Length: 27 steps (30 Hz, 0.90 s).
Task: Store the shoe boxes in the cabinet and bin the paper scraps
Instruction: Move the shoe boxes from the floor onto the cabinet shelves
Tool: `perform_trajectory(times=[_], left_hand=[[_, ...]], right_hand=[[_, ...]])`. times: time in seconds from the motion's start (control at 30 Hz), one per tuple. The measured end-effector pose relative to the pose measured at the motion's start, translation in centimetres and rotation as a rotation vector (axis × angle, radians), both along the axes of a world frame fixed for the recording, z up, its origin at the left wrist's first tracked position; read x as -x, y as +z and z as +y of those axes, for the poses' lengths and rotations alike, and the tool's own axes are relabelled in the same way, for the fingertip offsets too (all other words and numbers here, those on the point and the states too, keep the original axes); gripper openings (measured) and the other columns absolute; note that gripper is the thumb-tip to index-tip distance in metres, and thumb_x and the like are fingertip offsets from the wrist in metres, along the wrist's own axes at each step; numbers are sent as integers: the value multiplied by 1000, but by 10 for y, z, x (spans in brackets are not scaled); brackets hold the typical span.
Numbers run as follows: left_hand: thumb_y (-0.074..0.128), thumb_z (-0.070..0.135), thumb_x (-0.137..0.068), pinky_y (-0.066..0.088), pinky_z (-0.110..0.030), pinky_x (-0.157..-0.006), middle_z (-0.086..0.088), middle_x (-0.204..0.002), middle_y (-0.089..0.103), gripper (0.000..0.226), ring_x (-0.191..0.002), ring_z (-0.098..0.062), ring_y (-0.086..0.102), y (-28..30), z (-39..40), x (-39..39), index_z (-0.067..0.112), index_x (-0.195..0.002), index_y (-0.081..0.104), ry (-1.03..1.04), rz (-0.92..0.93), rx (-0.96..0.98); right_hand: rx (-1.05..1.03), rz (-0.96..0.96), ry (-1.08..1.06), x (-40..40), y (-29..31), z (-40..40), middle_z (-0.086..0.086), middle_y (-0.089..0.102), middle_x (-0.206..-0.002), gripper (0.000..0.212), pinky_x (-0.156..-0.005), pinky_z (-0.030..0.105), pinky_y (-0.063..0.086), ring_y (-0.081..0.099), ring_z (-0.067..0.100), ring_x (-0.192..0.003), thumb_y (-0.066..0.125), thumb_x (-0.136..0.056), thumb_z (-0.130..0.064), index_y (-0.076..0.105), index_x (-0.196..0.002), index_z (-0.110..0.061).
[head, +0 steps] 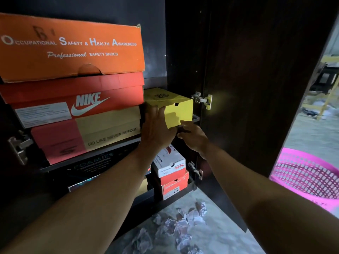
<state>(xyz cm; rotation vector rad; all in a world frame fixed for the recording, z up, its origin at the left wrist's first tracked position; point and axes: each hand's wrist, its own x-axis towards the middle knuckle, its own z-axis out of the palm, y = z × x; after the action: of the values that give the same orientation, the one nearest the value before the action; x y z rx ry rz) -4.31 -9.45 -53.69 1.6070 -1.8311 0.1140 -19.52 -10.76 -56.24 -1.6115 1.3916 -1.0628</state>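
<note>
Both hands on the yellow box, long axis running back into the shelf: left hand flat against its near-left side, right hand fingers curled under the front edge, equally close.

1. A stack of three cardboard shoe boxes, orange on red on tan, fills the left end of the dark cabinet shelf.
2. The small yellow cardboard box fills the shelf's right end, touching the stack.
3. Dark open room remains above the yellow box.
4. The open dark wooden door walls off the right side.
</note>
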Motion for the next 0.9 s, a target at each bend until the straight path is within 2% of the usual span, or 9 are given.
perform_trajectory(times=[0.1, 0.27, 0.43, 0.57, 0.7, 0.8, 0.9], left_hand=[[70, 37, -84, 52, -40, -91, -6, -145, 42, 66, -131, -28, 48, -12, 16, 20, 21, -144, 47, -95, 91, 58], [65, 34, -79, 51, -41, -89, -2, -124, 58, 46, -123, -27, 52, -35, 51, 81, 26, -124, 58, -289, 184, 32], [62, 40, -76, 55, -37, -93, 4, -115, 64, 44, -108, -18, 65, -78, 88, 175, 28, -118, 63, -490, 285, -105], [67, 34, -76, 55, -37, -84, 1, -104, 63, 38, -98, -20, 66, -117, 129, 266, 22, -113, 66, -685, 278, -232], [67, 32, -74, 57, -36, -81, 2, -100, 66, 37, -89, -17, 66, -158, 180, 349, 21, -109, 67, -832, 281, -384], [74, 24, -81, 59, -35, -83, -2, -100, 68, 28, -89, -17, 67, -189, 227, 408, 22, -108, 68, -925, 273, -597], [76, 21, -86, 57, -30, -78, -1, -100, 69, 24, -89, -17, 70, -216, 269, 457, 25, -109, 69, -977, 235, -813]], right_hand=[[75, 48, -86, 38, -3, 28, -1, 61, -140, 57, -103, 37, 53, 63, 20, -122, 69, -93, -17, 53, -146, -29], [155, 20, -181, 112, -9, 93, 3, 68, -127, 51, -100, 33, 55, 68, 16, -114, 67, -90, -9, 59, -139, -22], [189, 79, -291, 201, -40, 170, 2, 71, -116, 41, -94, 30, 56, 69, 15, -106, 67, -92, -14, 62, -132, -21], [151, 90, -458, 280, -79, 237, 2, 74, -108, 35, -87, 29, 59, 71, 15, -99, 70, -90, -10, 66, -125, -17], [77, 69, -668, 351, -119, 317, 5, 75, -103, 35, -82, 19, 56, 73, 16, -92, 71, -89, -8, 68, -123, -16], [-6, 45, -810, 398, -147, 379, 5, 75, -103, 35, -82, 17, 54, 72, 15, -93, 69, -90, -7, 68, -124, -16], [-70, 38, -947, 435, -171, 432, 2, 75, -102, 37, -83, 18, 54, 72, 13, -96, 66, -86, -16, 69, -123, -19]])
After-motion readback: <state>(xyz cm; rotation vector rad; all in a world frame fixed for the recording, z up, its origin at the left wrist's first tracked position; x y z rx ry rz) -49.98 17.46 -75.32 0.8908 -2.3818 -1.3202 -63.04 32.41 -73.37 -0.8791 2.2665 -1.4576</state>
